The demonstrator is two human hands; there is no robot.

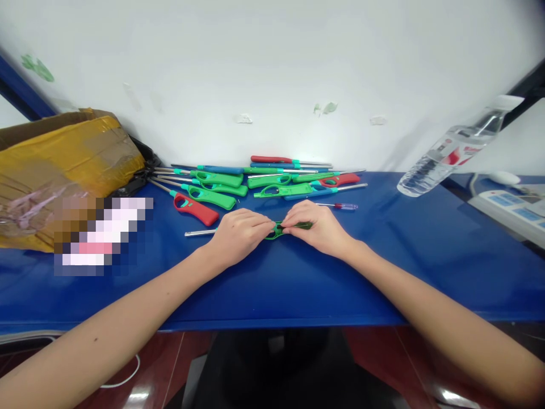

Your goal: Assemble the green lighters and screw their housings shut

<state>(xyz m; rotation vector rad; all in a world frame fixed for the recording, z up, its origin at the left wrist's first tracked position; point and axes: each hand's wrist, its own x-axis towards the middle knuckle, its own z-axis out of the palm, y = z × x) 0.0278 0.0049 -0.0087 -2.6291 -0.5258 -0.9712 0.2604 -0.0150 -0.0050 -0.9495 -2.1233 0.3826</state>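
A taped cardboard box sits at the left of the blue bench. The left hand and right hand each pinch a green lighter lying mid-bench, its metal tube pointing left. Behind lie a pile of lighters and a small screwdriver; a water bottle leans at right.

Both hands meeting mid-table on one green lighter: left hand closed over its middle, right hand pinching the handle end, metal tube sticking out left. Blue table beneath. Farther off, a heap of lighters, green, red and blue. Just right of it, a small screwdriver. Far left, a taped cardboard box; far right, a tilted water bottle.
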